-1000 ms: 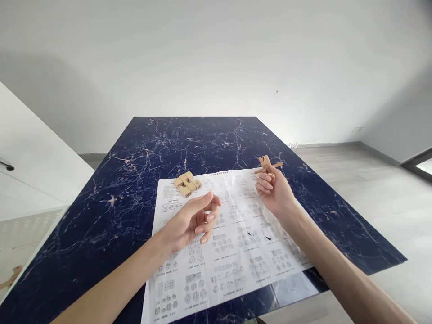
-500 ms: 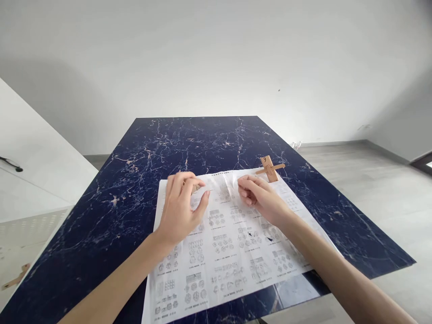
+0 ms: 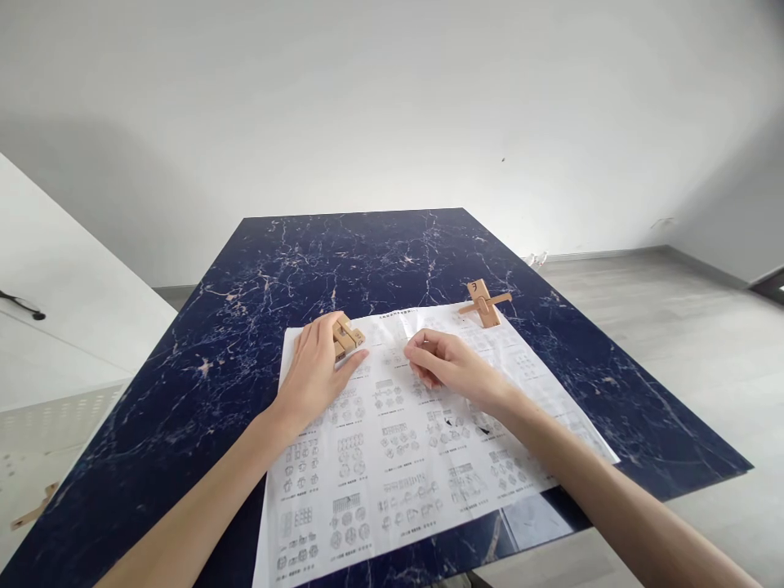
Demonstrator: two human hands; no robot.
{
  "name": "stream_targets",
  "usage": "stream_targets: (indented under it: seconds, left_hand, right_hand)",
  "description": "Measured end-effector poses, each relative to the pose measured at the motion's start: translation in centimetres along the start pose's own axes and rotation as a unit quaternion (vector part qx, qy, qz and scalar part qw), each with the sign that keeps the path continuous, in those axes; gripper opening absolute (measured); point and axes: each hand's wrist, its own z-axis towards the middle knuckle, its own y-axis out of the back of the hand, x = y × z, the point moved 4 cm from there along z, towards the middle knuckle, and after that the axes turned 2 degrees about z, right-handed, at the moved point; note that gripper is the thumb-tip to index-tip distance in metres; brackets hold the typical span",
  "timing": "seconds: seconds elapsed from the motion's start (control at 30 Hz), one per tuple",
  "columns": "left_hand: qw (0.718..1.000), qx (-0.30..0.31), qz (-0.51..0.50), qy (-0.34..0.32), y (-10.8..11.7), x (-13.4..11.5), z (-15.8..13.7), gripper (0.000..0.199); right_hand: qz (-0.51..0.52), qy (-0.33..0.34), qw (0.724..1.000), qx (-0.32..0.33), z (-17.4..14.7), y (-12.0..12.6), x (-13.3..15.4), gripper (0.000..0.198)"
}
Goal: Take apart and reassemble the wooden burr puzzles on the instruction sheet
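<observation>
My left hand lies at the upper left of a printed sheet, its fingers and thumb around light wooden puzzle pieces. Dark markings show on one of these notched blocks; the fingers hide their left side. To the right, my right hand hovers over or rests on the sheet, which I cannot tell. Its fingers are curled in toward the thumb, and whatever they hold, if anything, is hidden. Past that hand, a cross-shaped pair of wooden puzzle pieces with a black mark stands at the sheet's top right corner.
The sheet, covered in small line diagrams, lies on a dark blue marble-patterned table. Two small dark specks lie on the paper. A white wall stands behind, a white cabinet at left. Another wooden piece is at lower left.
My right hand has moved left and slightly down, closer to the left hand. My left hand's fingers have drawn back, so more of the wooden pieces shows. The view has shifted slightly.
</observation>
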Motion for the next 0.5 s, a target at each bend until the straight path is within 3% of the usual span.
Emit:
stream_targets:
  seconds: [0.37, 0.5]
  left_hand:
    - [0.992, 0.086, -0.084, -0.027, -0.3, -2.6, -0.7, 0.056]
    - [0.984, 0.134, -0.117, -0.027, -0.2, -3.6, -1.2, 0.064]
  right_hand:
    - [-0.017, -0.001, 1.000, -0.002, -0.1, -0.1, 0.1, 0.033]
    - [-0.028, 0.010, 1.000, -0.008, -0.1, -0.1, 0.1, 0.037]
